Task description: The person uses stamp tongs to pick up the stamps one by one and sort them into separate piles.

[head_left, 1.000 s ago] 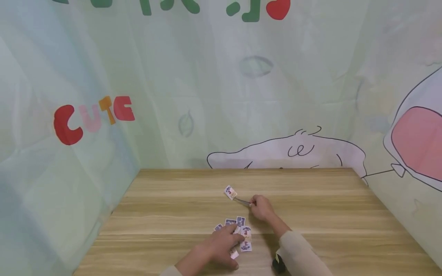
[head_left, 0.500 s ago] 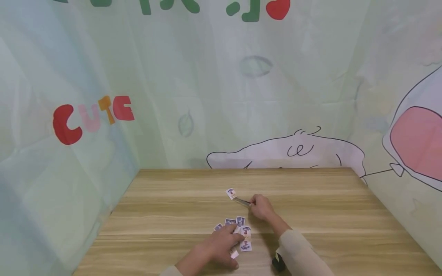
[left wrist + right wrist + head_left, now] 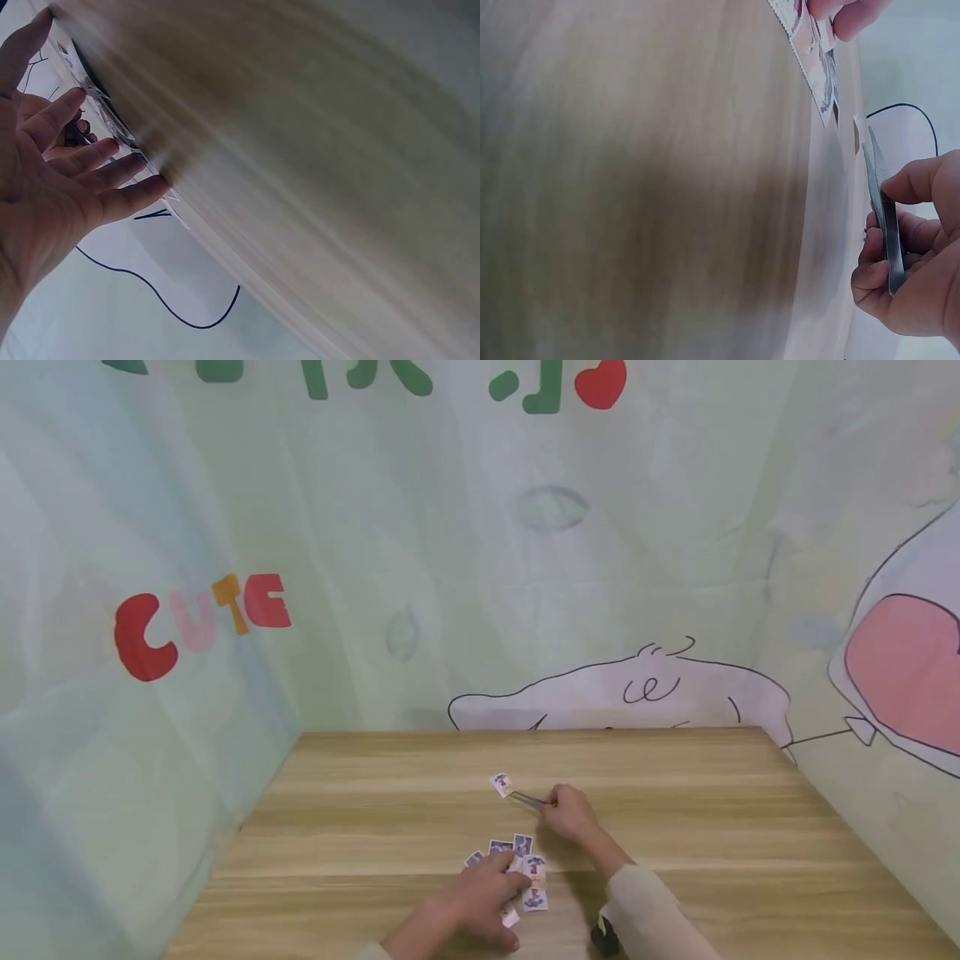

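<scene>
from the head, pinching tweezers (image 3: pixel 529 800) in the right hand (image 3: pixel 572 815), pointing left at a lone stamp (image 3: pixel 501 785), farther away than the stamps (image 3: pixel 535 897) under the left hand (image 3: pixel 482 897). from the left wrist, spreading its fingers (image 3: pixel 127 199). from the right wrist, clasping the tweezers between thumb and fingers.

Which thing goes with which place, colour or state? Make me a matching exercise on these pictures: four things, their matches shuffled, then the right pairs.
Things
1. Tweezers
2. Left hand
3. Lone stamp
4. Letter T in CUTE

Matches
A. Orange
B. Held in the right hand
C. By the tweezers' tips
D. Spread over the clustered stamps

Right pairs: 1-B, 2-D, 3-C, 4-A
</scene>
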`<state>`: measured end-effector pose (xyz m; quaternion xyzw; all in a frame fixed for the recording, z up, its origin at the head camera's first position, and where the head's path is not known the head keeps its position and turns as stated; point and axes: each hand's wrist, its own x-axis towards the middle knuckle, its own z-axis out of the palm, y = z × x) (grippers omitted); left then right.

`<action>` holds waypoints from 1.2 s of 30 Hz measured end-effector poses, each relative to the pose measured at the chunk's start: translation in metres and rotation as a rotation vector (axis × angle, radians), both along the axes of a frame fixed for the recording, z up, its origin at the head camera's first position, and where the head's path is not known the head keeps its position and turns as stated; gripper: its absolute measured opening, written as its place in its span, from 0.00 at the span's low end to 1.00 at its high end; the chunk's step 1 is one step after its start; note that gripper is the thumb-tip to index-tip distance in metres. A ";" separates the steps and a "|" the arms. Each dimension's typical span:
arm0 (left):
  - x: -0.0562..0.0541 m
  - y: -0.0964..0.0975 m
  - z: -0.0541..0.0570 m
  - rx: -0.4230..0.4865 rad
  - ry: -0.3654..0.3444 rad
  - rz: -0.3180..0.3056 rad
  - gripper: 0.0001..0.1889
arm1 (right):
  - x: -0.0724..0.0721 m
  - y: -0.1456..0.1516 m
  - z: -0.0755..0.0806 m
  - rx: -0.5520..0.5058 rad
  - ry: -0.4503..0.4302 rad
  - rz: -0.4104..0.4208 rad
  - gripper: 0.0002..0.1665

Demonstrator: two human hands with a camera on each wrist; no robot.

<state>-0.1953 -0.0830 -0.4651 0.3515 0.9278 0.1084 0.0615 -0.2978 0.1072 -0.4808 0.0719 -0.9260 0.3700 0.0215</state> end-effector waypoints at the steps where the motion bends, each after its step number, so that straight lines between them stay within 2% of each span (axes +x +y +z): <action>1: 0.000 0.000 0.000 0.001 0.003 -0.003 0.37 | 0.001 0.000 0.000 0.002 0.009 -0.004 0.05; 5: 0.001 0.001 -0.001 0.009 -0.002 0.002 0.37 | 0.007 0.003 -0.001 0.001 0.051 -0.002 0.05; 10: 0.004 0.002 0.001 0.025 -0.042 0.014 0.37 | 0.021 0.012 0.000 -0.051 0.046 -0.011 0.04; 14: 0.004 0.003 0.002 0.030 -0.037 0.022 0.38 | 0.029 0.017 0.003 -0.066 0.047 -0.005 0.05; 27: 0.003 -0.002 0.001 0.018 -0.034 0.023 0.37 | 0.038 0.024 0.000 -0.122 0.044 0.064 0.08; 36: 0.003 -0.001 0.001 0.006 -0.006 0.004 0.35 | 0.044 0.039 -0.002 -0.099 0.077 0.152 0.04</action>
